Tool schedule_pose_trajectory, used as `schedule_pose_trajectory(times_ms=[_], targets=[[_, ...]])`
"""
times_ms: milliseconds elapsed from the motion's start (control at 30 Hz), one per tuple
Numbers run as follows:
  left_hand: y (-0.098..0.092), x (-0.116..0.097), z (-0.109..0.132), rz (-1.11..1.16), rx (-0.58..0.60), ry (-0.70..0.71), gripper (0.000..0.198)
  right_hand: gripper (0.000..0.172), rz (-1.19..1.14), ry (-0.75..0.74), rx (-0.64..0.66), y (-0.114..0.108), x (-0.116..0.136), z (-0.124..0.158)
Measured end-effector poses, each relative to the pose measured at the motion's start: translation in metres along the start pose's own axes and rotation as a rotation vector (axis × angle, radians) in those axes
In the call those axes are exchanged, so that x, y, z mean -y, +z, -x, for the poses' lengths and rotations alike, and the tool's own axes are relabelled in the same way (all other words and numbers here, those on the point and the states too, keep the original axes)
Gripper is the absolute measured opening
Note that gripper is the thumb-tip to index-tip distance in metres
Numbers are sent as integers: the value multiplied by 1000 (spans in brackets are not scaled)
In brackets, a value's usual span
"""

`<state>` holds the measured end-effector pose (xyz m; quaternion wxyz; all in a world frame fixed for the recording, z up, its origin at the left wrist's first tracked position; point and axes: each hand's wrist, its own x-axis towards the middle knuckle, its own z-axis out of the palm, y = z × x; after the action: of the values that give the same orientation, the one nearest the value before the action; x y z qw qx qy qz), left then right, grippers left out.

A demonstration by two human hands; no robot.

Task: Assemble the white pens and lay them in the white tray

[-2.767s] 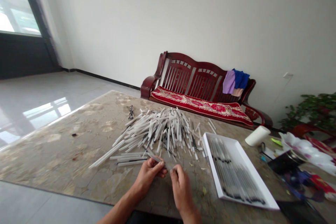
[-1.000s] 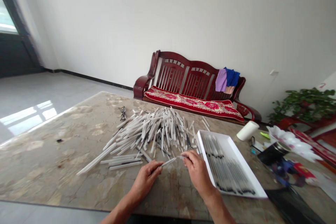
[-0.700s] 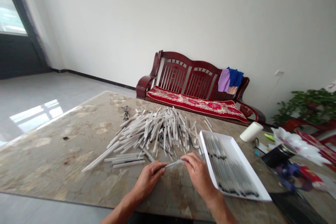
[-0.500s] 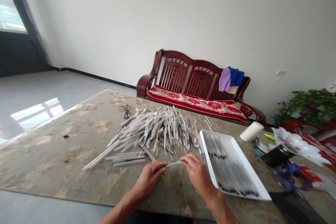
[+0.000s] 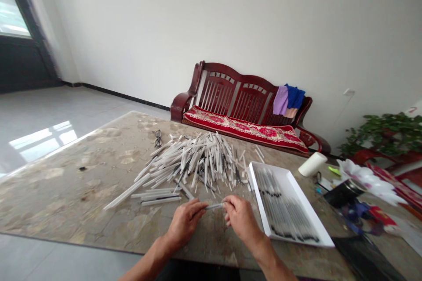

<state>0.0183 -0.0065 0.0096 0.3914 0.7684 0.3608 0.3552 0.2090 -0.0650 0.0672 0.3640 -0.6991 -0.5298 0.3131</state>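
The two hands have closed in on each other over the last second, and the **thin white tube** between them has swung from a slant to nearly level. It now sits across the short gap between the hands, held clear of the counter and above its bare stone top, close to the near edge.

The **left hand** has a firm pinch on one end, its thumb and fingers closed around the tube. The **right hand** holds the other end between its fingertips, with the remaining fingers curled under. Neither grip is open, and both have hold of the same tube. The fingers hide the tube's ends, so its full length cannot be seen.

Just beyond the hands, a loose heap of white sticks lies spread over the middle of the counter, with dark pieces showing among them. A few longer white strips lie apart at the heap's near left side. To the right of the right hand stands a shallow white tray, its rim near the hand but not touching it. Inside, thin dark-banded rods lie side by side in a neat row. Past the heap's far left side lies a pair of glasses, and a white paper roll lies beyond the tray near the counter's far right edge.
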Motion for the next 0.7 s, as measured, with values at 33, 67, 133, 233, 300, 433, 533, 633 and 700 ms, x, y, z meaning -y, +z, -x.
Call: schedule_pose_trajectory(times_ms=[33, 67, 133, 233, 300, 433, 533, 633, 700], targets=[[0, 0, 0, -12, -1, 6, 29, 25, -49, 55, 14, 1, 0, -1], [0, -1, 1, -15, 1, 11, 29, 28, -105, 98, 27, 1, 0, -1], [0, 0, 0, 16, 10, 20, 28, 34, -259, 133, 45, -2, 1, 0], [0, 2, -4, 135, 24, -1, 29, 50, -565, 70, 42, -2, 1, 7], [1, 3, -6, 210, 52, -26, 33, 53, -679, 22, 29, 7, -1, 13], [-2, -1, -8, 261, 165, -41, 35, 44, -673, 54, -24, 42, -5, 18], [-5, -5, -7, 295, 215, -85, 38, 39, -669, 66, -146, 42, -6, 12], [-4, -2, -5, 383, 142, -175, 48, 39, -625, 36, -286, -10, -13, -7], [0, 4, -5, 428, 93, -238, 52, 45, -516, 47, -356, -64, -27, -26]])
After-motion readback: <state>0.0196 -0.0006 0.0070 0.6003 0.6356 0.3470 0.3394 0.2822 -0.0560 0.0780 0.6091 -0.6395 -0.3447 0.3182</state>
